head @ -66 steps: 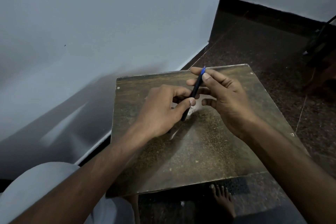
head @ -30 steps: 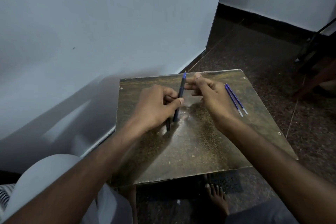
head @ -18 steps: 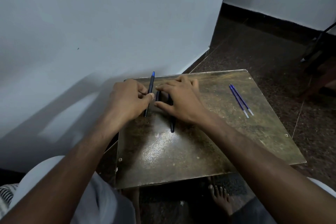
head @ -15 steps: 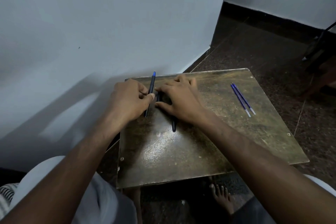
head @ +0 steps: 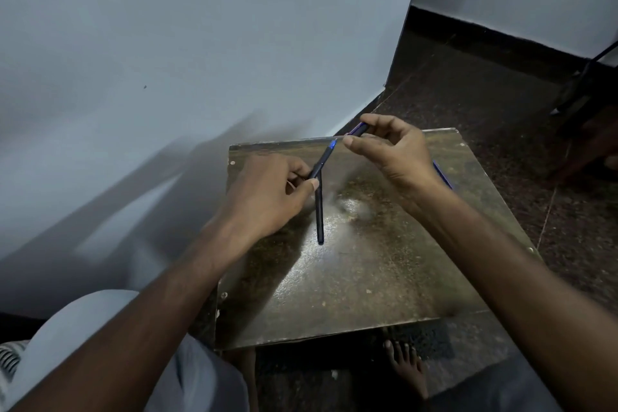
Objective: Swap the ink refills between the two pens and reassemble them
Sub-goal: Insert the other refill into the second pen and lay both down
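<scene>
My left hand [head: 267, 194] grips a dark pen barrel [head: 322, 160] with a blue end, tilted up and to the right over the small brown table [head: 384, 278]. A second dark pen barrel [head: 320, 211] lies on the tabletop just right of that hand, pointing toward me. My right hand [head: 391, 150] hovers above the table's far side and pinches a short dark pen piece [head: 357, 129] between thumb and fingers, close to the blue end. The blue refills [head: 443, 176] lie on the table, mostly hidden behind my right wrist.
A pale wall runs along the left, right against the table's far left corner. Dark speckled floor surrounds the table on the right. A bare foot [head: 406, 366] shows under the near edge. A dark stand leg [head: 582, 80] is at the far right.
My right hand lifted off the table and moved right, now holding a short dark piece. My left hand raised its pen. One dark barrel stays lying on the tabletop.
</scene>
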Motion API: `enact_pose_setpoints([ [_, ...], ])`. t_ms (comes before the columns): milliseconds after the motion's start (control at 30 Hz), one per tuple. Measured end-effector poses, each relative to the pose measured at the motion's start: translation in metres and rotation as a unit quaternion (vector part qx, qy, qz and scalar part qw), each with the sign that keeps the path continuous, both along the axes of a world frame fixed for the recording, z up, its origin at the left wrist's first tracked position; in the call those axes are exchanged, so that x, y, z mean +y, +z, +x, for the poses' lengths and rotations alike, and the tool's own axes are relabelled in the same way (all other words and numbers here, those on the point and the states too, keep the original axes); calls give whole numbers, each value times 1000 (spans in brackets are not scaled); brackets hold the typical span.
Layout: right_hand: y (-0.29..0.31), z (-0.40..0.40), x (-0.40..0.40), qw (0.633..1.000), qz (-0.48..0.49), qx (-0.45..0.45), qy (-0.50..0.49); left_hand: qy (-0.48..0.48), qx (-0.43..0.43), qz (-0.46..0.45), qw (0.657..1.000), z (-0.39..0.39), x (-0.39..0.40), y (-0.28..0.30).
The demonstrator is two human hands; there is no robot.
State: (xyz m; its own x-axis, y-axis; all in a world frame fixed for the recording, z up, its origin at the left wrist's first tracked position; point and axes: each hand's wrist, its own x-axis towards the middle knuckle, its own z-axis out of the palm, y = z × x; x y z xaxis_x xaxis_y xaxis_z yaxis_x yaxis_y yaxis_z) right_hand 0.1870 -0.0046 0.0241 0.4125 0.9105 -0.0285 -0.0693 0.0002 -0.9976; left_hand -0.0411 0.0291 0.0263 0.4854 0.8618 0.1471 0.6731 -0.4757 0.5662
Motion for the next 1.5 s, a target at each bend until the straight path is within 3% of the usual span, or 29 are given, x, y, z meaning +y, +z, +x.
enact_pose_setpoints([
  [233, -1, 18, -20, 991, 22, 134, 23, -52, 19, -11, 998, 10, -6, -2],
  [367, 1, 20, -23, 988, 22, 152, 33, -63, 24, -23, 997, 14, -9, -1],
  [567, -1, 19, -25, 988, 23, 135, 71, -71, 32, -35, 996, 16, -13, 2],
  [733, -1, 12, -26, 991, 29, 60, 114, -66, 25, -36, 997, 18, -13, 0],
  [1267, 14, -1, -30, 988, -19, 93, 125, -23, -55, -102, 993, 28, -23, 4],
  [1433, 10, -3, -32, 991, -30, 56, 114, -8, -90, -144, 985, 30, -23, 6],
  [1500, 5, -6, -34, 993, -38, 37, 109, 10, -108, -122, 987, 34, -23, 8],
])
